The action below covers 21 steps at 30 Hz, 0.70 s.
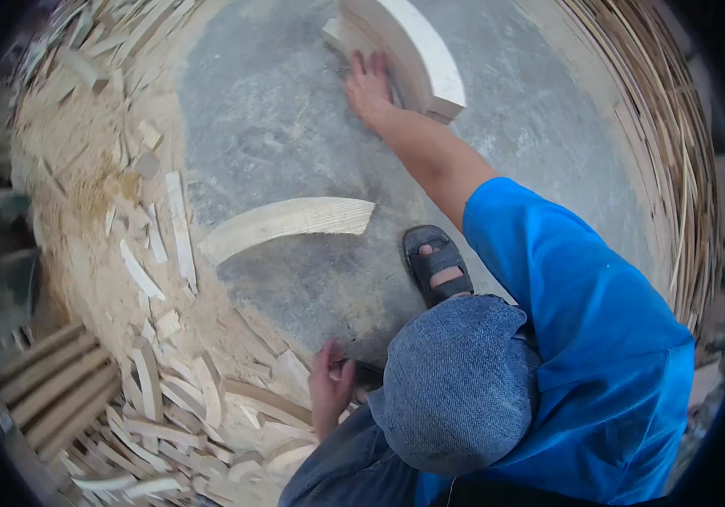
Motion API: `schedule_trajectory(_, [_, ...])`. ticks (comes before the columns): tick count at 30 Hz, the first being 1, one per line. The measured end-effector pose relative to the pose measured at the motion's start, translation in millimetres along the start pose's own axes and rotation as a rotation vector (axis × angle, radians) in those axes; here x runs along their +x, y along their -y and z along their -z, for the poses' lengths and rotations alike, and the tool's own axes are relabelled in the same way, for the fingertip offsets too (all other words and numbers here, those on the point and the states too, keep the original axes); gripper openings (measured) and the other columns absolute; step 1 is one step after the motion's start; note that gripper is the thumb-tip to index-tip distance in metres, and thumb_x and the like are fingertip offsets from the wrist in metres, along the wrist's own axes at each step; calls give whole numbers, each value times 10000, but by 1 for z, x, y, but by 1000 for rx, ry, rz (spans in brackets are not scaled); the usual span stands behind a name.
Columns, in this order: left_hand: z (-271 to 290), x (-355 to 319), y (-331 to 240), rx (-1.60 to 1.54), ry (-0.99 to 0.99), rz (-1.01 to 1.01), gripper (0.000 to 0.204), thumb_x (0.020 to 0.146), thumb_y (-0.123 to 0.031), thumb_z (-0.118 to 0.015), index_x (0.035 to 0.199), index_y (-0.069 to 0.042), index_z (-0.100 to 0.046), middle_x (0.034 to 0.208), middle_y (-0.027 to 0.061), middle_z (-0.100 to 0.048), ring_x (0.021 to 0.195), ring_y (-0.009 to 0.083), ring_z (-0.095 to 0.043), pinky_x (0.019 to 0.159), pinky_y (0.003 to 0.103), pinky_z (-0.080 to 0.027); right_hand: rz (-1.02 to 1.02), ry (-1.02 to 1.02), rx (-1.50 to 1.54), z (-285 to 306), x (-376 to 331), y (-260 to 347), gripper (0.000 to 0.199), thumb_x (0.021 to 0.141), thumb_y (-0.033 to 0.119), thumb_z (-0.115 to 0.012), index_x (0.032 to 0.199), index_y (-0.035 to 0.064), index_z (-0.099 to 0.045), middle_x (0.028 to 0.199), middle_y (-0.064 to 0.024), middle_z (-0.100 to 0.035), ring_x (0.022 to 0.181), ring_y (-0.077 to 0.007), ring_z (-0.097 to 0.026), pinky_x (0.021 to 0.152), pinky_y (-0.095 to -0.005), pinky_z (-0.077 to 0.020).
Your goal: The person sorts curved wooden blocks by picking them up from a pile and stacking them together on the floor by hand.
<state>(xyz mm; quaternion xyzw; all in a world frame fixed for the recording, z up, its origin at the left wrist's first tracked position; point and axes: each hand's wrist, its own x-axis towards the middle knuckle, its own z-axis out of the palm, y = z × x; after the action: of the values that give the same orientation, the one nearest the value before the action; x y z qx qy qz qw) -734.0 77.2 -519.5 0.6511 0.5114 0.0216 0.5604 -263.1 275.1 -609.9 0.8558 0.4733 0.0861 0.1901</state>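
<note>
My right hand [368, 89] reaches far ahead, its fingers spread and stretched out against the inner face of a thick curved wooden piece [417, 59] standing on edge. No closed grip shows, and the thumb is hard to make out. A paler block edge [334, 34] appears just beyond the fingertips. My left hand [330, 387] hangs low beside my left foot, loosely curled with thumb apart and nothing visible in it. Between the hands a second curved wooden piece [290, 222] lies on the concrete floor, touched by neither.
My sandalled right foot [436, 262] stands beside the lying piece, below my bent denim knee [459, 384]. Sawdust and wood offcuts [159, 439] cover the left and lower left, near a slatted wooden pallet [58, 384]. Long thin wood strips [658, 127] are stacked along the right.
</note>
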Motion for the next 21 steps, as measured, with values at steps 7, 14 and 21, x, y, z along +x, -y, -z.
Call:
schedule_trajectory(7, [30, -36, 120, 657, -915, 242, 593, 825, -236, -684, 1312, 21, -464, 1280, 265, -508, 1153, 423, -510, 976, 472, -419, 120, 6, 486, -1, -2, -33, 320, 849, 200, -578, 1073, -2, -685, 1111, -234, -660, 1100, -342, -618, 934, -444, -486])
schedule_trajectory(14, [40, -61, 148, 542, -1000, 852, 853, 792, -458, -686, 1427, -2, -346, 1410, 230, -403, 1307, 405, -366, 1068, 568, -231, 237, -154, 903, 26, -112, -3, 352, 871, 306, -619, 1093, 42, -688, 1059, -163, -699, 1026, -314, -657, 902, -382, -482])
schedule_trajectory(21, [34, -101, 194, -53, -1011, 540, 514, 841, -370, -705, 1189, -8, -599, 938, 91, -658, 916, 200, -615, 861, 338, -442, -18, 82, 1307, 4, -117, -31, 264, 903, 200, -649, 1038, -22, -698, 966, -63, -701, 925, -149, -633, 840, -293, -486])
